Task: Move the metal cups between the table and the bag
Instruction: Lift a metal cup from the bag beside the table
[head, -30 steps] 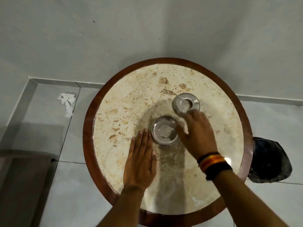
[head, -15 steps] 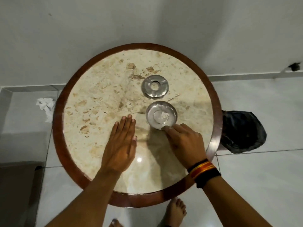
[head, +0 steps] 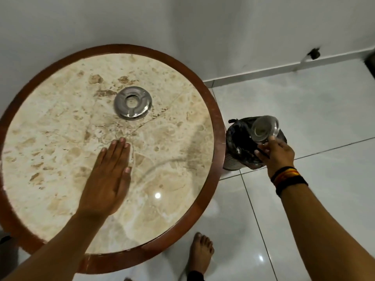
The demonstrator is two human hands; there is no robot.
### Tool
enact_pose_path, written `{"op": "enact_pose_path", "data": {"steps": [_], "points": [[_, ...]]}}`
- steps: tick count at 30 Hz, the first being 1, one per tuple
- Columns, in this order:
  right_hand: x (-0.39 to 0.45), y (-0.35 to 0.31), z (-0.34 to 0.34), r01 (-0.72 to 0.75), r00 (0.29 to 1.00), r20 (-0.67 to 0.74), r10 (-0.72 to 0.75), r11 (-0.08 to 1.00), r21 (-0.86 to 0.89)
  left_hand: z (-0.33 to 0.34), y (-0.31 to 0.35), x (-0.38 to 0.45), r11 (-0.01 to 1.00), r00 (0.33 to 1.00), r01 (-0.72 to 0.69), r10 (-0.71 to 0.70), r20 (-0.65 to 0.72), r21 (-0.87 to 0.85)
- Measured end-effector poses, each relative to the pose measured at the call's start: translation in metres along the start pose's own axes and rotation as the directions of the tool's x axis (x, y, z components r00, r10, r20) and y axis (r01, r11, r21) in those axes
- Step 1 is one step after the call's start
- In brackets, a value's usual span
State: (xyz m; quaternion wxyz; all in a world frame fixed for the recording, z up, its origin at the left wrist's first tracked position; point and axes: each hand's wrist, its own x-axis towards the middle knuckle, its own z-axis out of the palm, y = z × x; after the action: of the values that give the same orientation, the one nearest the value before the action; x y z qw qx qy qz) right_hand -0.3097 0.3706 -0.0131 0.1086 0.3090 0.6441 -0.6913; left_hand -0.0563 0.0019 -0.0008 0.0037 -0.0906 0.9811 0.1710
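Observation:
One metal cup [head: 133, 102] stands on the round marble table [head: 60, 122], towards the far side, seen from above. My right hand [head: 274, 152] holds a second metal cup [head: 263, 128] by its rim, tilted, directly over the black bag [head: 237, 142] on the floor to the right of the table. My left hand [head: 108, 179] lies flat on the tabletop with its fingers together, a hand's length nearer than the standing cup and apart from it.
The table has a dark wooden rim [head: 217, 126] close to the bag. A white wall rises behind. Glossy floor tiles spread to the right. My bare foot [head: 200, 254] stands by the table's near edge.
My right hand has lifted the nearer cup off the table and carried it right, over the black bag. The left hand has stayed flat on the table.

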Motion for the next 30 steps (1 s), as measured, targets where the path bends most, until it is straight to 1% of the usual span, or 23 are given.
{"op": "enact_pose_path", "data": {"steps": [2,3,4,6,8,10,11,14,16,18,19,20,21,22,23,24,25,26,27,28,30], "points": [[0.023,0.014,-0.007,-0.143,0.988,-0.045,0.15,0.982,0.126,0.001,0.0,0.0,1.0,1.0,-0.008,0.008,-0.007,-0.012],[0.031,0.023,-0.01,-0.198,0.976,-0.057,0.209,0.968,0.152,0.002,0.0,0.0,1.0,1.0,-0.007,0.007,-0.01,-0.019],[0.036,0.034,-0.012,-0.249,0.964,-0.061,0.259,0.958,0.141,0.002,0.0,0.001,1.0,1.0,-0.004,0.004,-0.011,-0.024],[0.04,0.054,-0.016,-0.331,0.941,-0.064,0.331,0.944,0.02,0.001,0.001,0.001,0.999,1.0,0.005,-0.005,-0.013,-0.033],[0.039,0.067,-0.019,-0.33,0.941,-0.097,0.324,0.942,-0.055,0.001,0.002,0.001,0.999,1.0,0.012,-0.012,-0.012,-0.038],[0.039,0.07,-0.018,-0.279,0.953,-0.123,0.275,0.96,-0.015,0.001,0.003,0.001,0.999,1.0,0.014,-0.015,-0.01,-0.034],[0.038,0.07,-0.018,-0.275,0.956,-0.111,0.272,0.961,-0.012,0.001,0.003,0.001,0.999,1.0,0.014,-0.015,-0.011,-0.03],[0.036,0.069,-0.023,-0.307,0.949,-0.101,0.299,0.949,-0.074,0.001,0.003,0.001,1.0,1.0,0.012,-0.012,-0.015,-0.028],[0.038,0.066,-0.026,-0.285,0.956,-0.109,0.272,0.951,-0.122,0.001,0.004,0.001,0.999,1.0,0.008,-0.009,-0.02,-0.031],[0.035,0.059,-0.025,-0.265,0.964,-0.091,0.25,0.938,-0.226,0.001,0.003,0.001,1.0,1.0,0.002,-0.003,-0.029,-0.023],[0.032,0.057,-0.024,-0.235,0.972,-0.099,0.215,0.931,-0.28,0.002,0.001,0.001,1.0,1.0,0.0,-0.001,-0.031,-0.021],[0.03,0.054,-0.021,-0.176,0.982,-0.122,0.141,0.921,-0.347,0.002,0.001,0.001,1.0,0.999,-0.004,0.003,-0.034,-0.018],[0.026,0.051,-0.018,-0.071,0.991,-0.13,0.016,0.899,-0.433,0.003,0.0,0.001,1.0,0.999,-0.002,0.002,-0.033,-0.015],[0.017,0.046,-0.011,0.078,0.984,-0.094,-0.151,0.841,-0.535,0.002,-0.001,0.0,1.0,0.999,0.008,-0.008,-0.036,-0.005],[0.006,0.038,-0.004,0.248,0.946,-0.008,-0.325,0.739,-0.626,0.002,-0.002,-0.001,1.0,0.999,0.023,-0.023,-0.04,0.005],[-0.009,0.029,0.006,0.413,0.877,0.117,-0.466,0.607,-0.679,0.001,-0.003,-0.002,0.999,0.998,0.05,-0.05,-0.048,0.01],[-0.026,0.019,0.015,0.553,0.787,0.247,-0.565,0.469,-0.688,0.001,-0.002,-0.003,0.996,0.994,0.09,-0.09,-0.056,0.003],[-0.047,0.011,0.026,0.665,0.689,0.367,-0.624,0.345,-0.662,0.001,-0.001,-0.006,0.989,0.987,0.146,-0.147,-0.071,-0.016],[-0.07,0.005,0.04,0.752,0.593,0.473,-0.651,0.24,-0.613,-0.002,-0.001,-0.01,0.975,0.971,0.218,-0.221,-0.094,-0.037],[-0.093,0.002,0.054,0.817,0.508,0.571,-0.645,0.152,-0.556,-0.002,0.001,-0.013,0.954,0.946,0.294,-0.299,-0.122,-0.059],[-0.141,0.003,0.086,0.909,0.317,0.768,-0.557,-0.053,-0.414,-0.002,0.002,-0.023,0.889,0.868,0.447,-0.458,-0.192,-0.099]]}}
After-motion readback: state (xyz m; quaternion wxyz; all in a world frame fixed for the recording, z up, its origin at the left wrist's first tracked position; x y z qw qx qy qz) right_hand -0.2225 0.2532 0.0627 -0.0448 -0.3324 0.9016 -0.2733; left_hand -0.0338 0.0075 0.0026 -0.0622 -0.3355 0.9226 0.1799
